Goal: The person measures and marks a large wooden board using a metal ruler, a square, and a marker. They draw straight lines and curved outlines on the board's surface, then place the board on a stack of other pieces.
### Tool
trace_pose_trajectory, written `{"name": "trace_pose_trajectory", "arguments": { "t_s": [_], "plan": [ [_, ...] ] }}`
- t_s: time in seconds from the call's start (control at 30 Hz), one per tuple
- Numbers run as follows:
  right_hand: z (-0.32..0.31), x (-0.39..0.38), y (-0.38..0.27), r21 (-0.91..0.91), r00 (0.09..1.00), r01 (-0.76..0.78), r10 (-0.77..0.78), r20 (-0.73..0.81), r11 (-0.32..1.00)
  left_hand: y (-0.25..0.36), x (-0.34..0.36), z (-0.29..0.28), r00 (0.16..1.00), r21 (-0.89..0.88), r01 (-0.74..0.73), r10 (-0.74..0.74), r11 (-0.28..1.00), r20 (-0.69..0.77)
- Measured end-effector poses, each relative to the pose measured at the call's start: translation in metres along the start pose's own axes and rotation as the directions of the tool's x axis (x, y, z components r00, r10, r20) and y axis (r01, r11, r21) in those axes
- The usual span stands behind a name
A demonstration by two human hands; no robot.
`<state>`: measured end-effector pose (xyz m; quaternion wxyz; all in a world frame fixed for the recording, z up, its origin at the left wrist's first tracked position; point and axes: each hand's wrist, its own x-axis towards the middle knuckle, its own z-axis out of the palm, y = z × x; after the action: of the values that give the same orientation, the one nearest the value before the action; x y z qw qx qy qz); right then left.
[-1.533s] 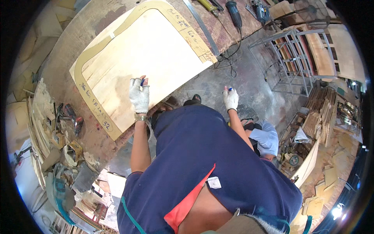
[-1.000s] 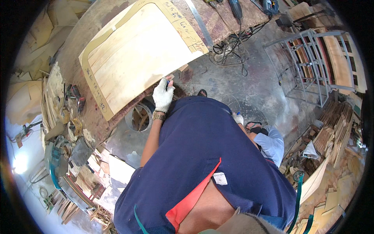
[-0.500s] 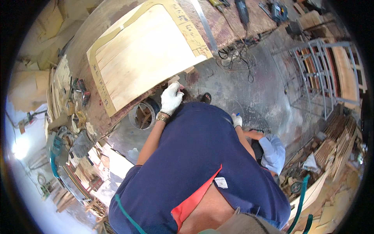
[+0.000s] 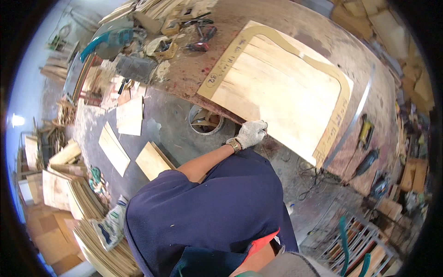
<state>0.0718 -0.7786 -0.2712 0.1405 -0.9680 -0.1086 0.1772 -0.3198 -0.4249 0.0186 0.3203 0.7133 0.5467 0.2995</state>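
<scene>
My left hand (image 4: 251,133), in a pale work glove with a watch at the wrist, is at the near edge of a pale plywood panel (image 4: 281,92). Its fingers are curled; a small tan patch beside them may be a thin wood piece, but what they grip is unclear. On the panel lies a curved tan template (image 4: 220,69) with handwriting, running along the panel's sides and far edge. Only a sliver of my right hand (image 4: 289,208) shows past my shirt, gloved and low by my side, with a small blue tip sticking out of it.
The panel rests on a stained workbench (image 4: 258,14). A metal straightedge (image 4: 353,117) and power tools (image 4: 367,131) lie to its right. Below the bench stands a round bin (image 4: 194,121) of offcuts. Wood sheets (image 4: 113,147) lie on the floor at left; a metal rack (image 4: 355,244) stands lower right.
My view and body have turned to the left, so the bench now sits toward the right. My left hand stays near the panel's edge. My right hand is more hidden by my body.
</scene>
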Motion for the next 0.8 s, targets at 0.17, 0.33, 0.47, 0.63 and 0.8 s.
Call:
{"name": "trace_pose_trajectory", "arguments": {
  "t_s": [0.17, 0.33, 0.47, 0.63, 0.8],
  "plan": [
    [-0.085, 0.027, -0.188, 0.109, 0.92, 0.324, -0.287, -0.266, 0.94, -0.045, 0.037, -0.054, 0.965, 0.032, 0.175, -0.165, 0.984, -0.205],
    [-0.129, 0.003, -0.346, 0.092, 0.892, 0.447, -0.436, -0.118, 0.89, -0.106, 0.073, -0.118, 0.875, 0.26, 0.391, -0.269, 0.883, -0.402],
    [-0.135, -0.011, -0.406, -0.096, 0.863, 0.501, -0.488, 0.127, 0.86, -0.158, 0.082, -0.162, 0.736, 0.272, 0.654, -0.512, 0.706, -0.442],
    [-0.14, -0.034, -0.426, -0.355, 0.897, 0.423, -0.441, 0.031, 0.834, -0.202, 0.079, -0.19, 0.688, 0.191, 0.681, -0.528, 0.707, -0.498],
    [-0.145, -0.065, -0.429, -0.3, 0.889, 0.377, -0.434, -0.149, 0.876, -0.241, 0.13, -0.231, 0.634, -0.014, 0.556, -0.435, 0.831, -0.639]
  ]
}}
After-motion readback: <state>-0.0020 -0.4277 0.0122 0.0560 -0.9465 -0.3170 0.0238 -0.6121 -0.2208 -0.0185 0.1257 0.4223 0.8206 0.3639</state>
